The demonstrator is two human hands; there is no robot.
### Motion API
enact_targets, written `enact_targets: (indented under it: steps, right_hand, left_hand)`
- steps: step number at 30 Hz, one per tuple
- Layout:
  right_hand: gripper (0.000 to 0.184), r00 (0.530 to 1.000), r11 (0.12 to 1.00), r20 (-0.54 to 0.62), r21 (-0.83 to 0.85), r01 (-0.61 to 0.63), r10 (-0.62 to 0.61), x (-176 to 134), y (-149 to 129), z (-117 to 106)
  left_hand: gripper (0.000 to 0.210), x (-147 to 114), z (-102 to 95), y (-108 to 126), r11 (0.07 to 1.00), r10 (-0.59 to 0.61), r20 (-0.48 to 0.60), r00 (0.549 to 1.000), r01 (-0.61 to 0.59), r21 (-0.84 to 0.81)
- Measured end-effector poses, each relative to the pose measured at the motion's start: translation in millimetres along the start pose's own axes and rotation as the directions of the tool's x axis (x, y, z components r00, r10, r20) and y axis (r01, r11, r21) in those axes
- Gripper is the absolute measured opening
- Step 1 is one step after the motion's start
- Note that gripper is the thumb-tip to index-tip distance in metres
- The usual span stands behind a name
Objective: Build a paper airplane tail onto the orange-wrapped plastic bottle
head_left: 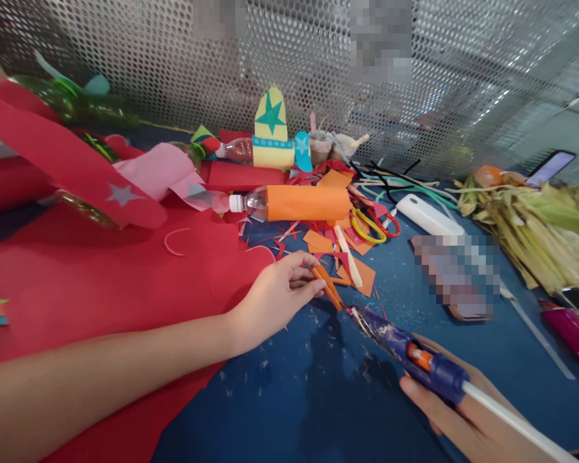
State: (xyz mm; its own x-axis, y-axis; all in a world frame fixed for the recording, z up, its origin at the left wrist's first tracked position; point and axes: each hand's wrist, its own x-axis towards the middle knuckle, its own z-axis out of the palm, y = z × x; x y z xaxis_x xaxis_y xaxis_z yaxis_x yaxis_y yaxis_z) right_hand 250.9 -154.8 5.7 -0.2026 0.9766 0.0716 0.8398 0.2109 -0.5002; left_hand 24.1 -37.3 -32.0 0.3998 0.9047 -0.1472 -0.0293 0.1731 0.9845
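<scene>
My left hand [282, 292] pinches a narrow folded strip of orange paper [327, 287] above the blue table. Wrapped round a blue glue gun [390, 337], my right hand [458, 399] comes in from the lower right. A white glue stick [511, 418] runs out of the gun's back end. The gun's tip points left and sits at the strip's lower end; I cannot tell whether they touch. Just beyond my left hand lie orange paper scraps [361, 278] and a flat wooden stick [348, 257]. A plastic bottle wrapped in orange paper [307, 203] rests on its side behind them.
Red sheets [125, 289] cover the table's left side. Yellow and red scissors [369, 226], a white device [429, 215] and a phone [453, 276] lie to the right, near dried husks [540, 225]. A yellow paper piece with a star [271, 125] stands before the perforated metal panel [154, 58].
</scene>
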Motion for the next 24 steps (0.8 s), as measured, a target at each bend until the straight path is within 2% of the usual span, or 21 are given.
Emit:
enact_targets:
  steps: [4,8,10,12,14,18,21,24]
  right_hand:
    - [0.029,1.0,1.0,-0.002,-0.015,-0.002,0.002,4.3,1.0,-2.6]
    - [0.031,0.993,0.995,-0.122,-0.097,-0.014,0.002,-5.2,8.8,-8.9]
    - [0.027,0.979,0.986,-0.199,-0.166,0.009,-0.042,-0.3,15.6,-12.3]
    - [0.021,0.96,0.96,-0.24,-0.272,0.074,-0.142,13.2,24.4,-14.8]
    - [0.017,0.949,0.892,-0.199,-0.431,0.14,-0.245,30.6,34.5,-15.5]
    - [0.018,0.962,0.715,-0.08,-0.686,0.136,-0.26,56.6,52.4,-12.5]
    - [0.018,0.953,0.596,-0.061,-0.792,0.135,-0.297,62.1,58.9,-9.0]
    - [0.015,0.95,0.549,-0.078,-0.829,0.107,-0.302,61.1,60.8,-7.1]
  left_hand:
    - [0.013,-0.5,-0.6,0.8,1.0,-0.013,-0.013,1.0,0.013,0.0]
    - [0.013,-0.3,-0.1,2.5,1.0,-0.016,-0.035,0.999,0.016,0.008]
    - [0.013,-0.2,0.1,3.3,1.0,-0.017,-0.034,0.999,0.018,0.012]
    - [0.014,-0.4,-0.4,3.6,1.0,-0.019,-0.03,0.999,0.019,0.019]
    - [0.014,-0.5,-1.3,3.5,1.0,-0.018,-0.026,0.999,0.018,0.024]
    - [0.014,-0.2,-2.7,3.2,1.0,0.004,-0.016,1.0,-0.003,0.021]
    - [0.014,-0.4,-3.1,3.0,1.0,0.01,-0.013,1.0,-0.009,0.029]
    - [0.014,-0.8,-3.5,2.2,0.999,0.009,-0.011,1.0,-0.009,0.032]
